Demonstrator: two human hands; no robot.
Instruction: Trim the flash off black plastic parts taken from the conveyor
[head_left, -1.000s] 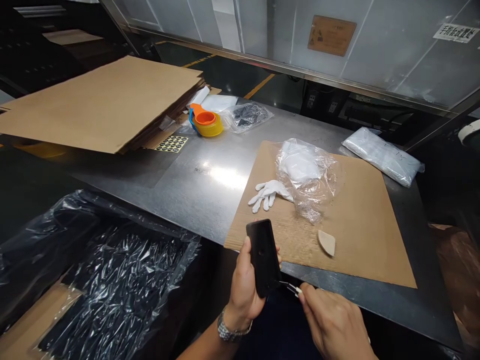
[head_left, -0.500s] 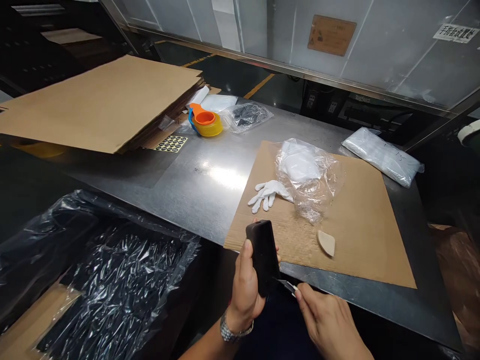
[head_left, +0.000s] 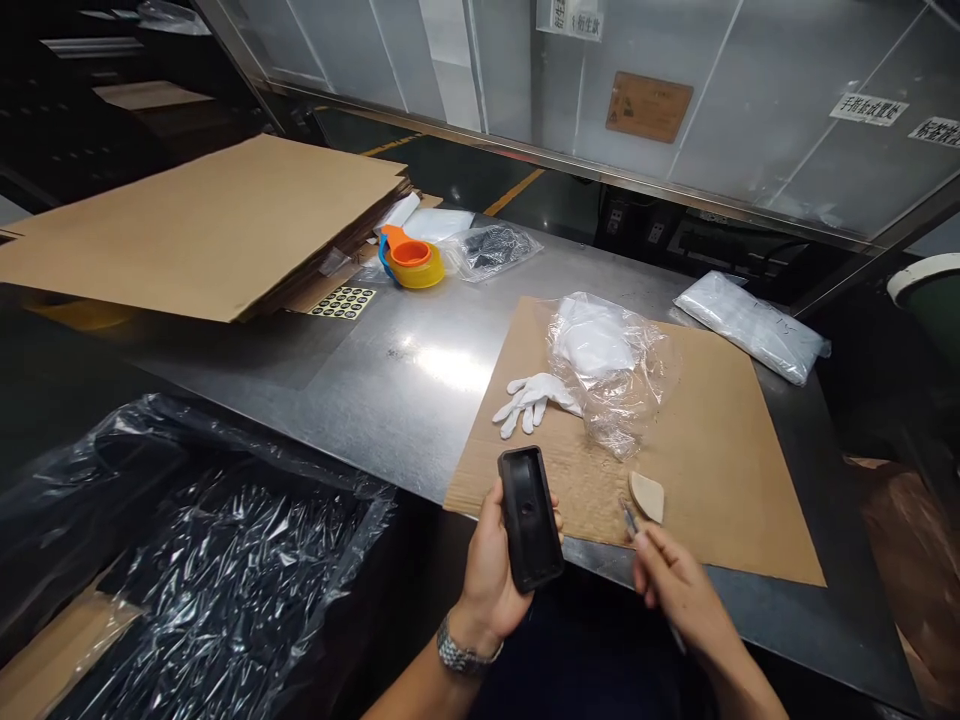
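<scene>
A black rectangular tray-like part (head_left: 529, 525) is gripped in my left hand (head_left: 487, 570), its hollow side facing up with a small round hole in the middle. My right hand (head_left: 675, 580) is closed around a thin craft knife (head_left: 628, 518), whose tip points up and left over the cardboard sheet (head_left: 720, 440). Just beyond that hand lies a beige wedge-shaped pad (head_left: 647, 497). A white glove (head_left: 531, 402) rests on the cardboard, beside a clear plastic bag (head_left: 611, 350) with white material inside.
Stacked cardboard (head_left: 217, 230) stands at the left of the metal table (head_left: 375, 400). Near it are a tape roll with an orange holder (head_left: 414, 265) and a sticker sheet (head_left: 345, 302). A plastic-wrapped packet (head_left: 754, 325) lies at the right. Black plastic sheeting (head_left: 225, 580) fills the lower left.
The knife has moved right, away from the black part, toward the beige pad. My left hand has turned the black part so its hollow side shows. The view has shifted slightly.
</scene>
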